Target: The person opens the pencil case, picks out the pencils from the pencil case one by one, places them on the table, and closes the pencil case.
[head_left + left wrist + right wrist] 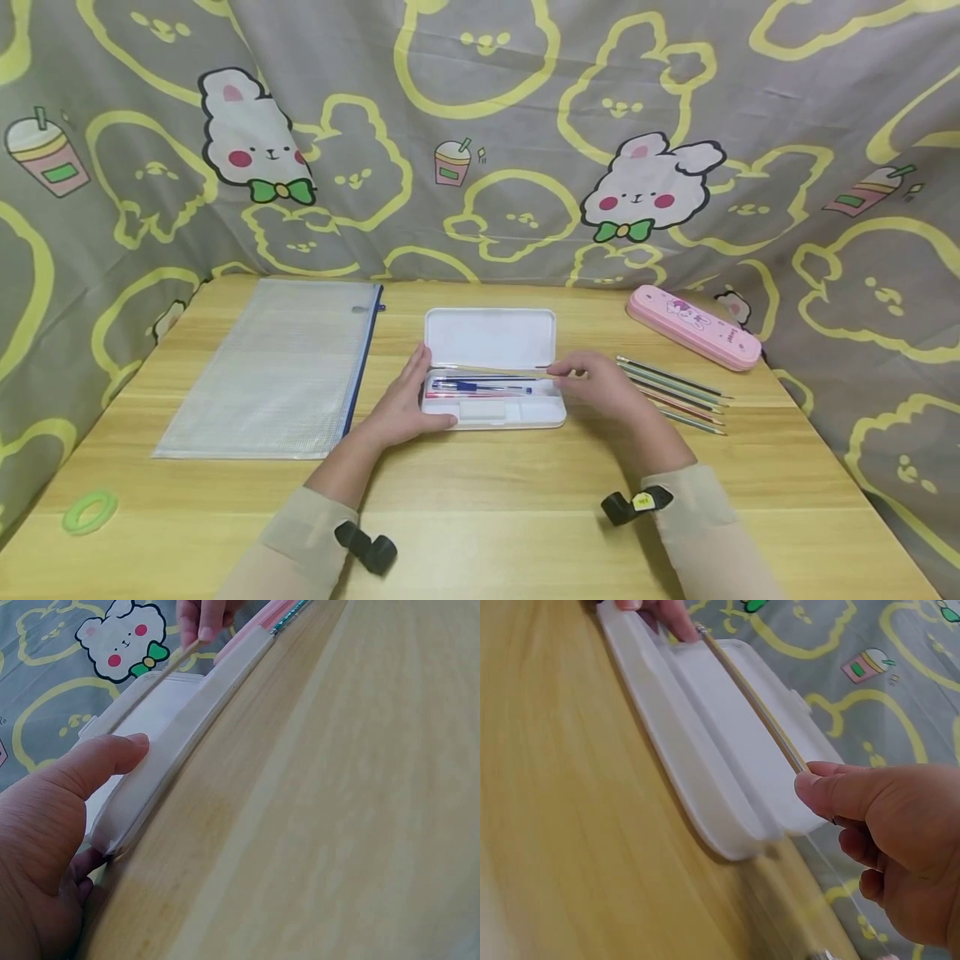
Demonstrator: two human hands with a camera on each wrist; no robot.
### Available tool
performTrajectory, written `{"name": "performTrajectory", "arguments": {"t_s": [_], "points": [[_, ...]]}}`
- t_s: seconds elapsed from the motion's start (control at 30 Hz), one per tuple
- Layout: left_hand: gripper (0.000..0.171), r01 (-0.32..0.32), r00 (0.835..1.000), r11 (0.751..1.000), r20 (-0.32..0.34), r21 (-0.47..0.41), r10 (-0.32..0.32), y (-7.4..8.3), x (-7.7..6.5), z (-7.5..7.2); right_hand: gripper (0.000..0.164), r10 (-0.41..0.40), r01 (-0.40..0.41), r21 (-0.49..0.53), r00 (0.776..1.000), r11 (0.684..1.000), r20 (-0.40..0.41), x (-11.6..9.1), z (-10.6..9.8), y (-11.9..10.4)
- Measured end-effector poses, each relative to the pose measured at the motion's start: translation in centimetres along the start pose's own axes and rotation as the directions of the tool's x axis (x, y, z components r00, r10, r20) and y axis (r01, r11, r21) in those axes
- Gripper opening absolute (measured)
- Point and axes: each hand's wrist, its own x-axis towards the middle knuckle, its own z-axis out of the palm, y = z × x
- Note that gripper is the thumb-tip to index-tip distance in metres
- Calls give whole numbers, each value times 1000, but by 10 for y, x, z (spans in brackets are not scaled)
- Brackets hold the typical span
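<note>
We see a slim, straight pencil (754, 700), yellow and grey along its length, held over the open white case (491, 337) toward the middle of the table's (480, 517) far edge. Our right hand (596, 383) pinches one end; our left hand's (401, 408) grip is spread, thumb along the case's front.

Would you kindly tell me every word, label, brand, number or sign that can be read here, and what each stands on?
No text can be read with certainty.
Pink pencil case: lettering near its right end, too small to read surely.
Yellow sticker on the black device at the right wrist: marks too small to read.
White pencil case: no readable text.
Patterned curtain: drawings, no readable words.
</note>
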Motion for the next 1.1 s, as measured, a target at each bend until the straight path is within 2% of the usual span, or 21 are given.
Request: {"name": "performTrajectory", "arguments": {"t_s": [0.2, 0.43, 0.73, 0.9, 1.1], "points": [[121, -2, 1000, 1000, 2, -2, 2, 0, 0, 0, 20, -15, 13, -37, 998, 999, -57, -20, -19, 19], [121, 2, 1000, 1000, 3, -3, -2, 0, -1, 0, 22, 58, -66, -64, 991, 996, -121, -51, -44, 43], [121, -1, 1000, 1000, 4, 1, 1, 0, -1, 0, 26, 137, -167, -124, 966, 978, -218, -93, -70, 73], [121, -8, 1000, 1000, 2, -5, 8, -1, 0, 0, 27, 180, -215, -141, 958, 967, -225, -114, -79, 86], [121, -19, 1000, 1000, 1, -2, 19, -2, 0, 0, 27, 230, -264, -152, 950, 952, -212, -133, -79, 102]]}}
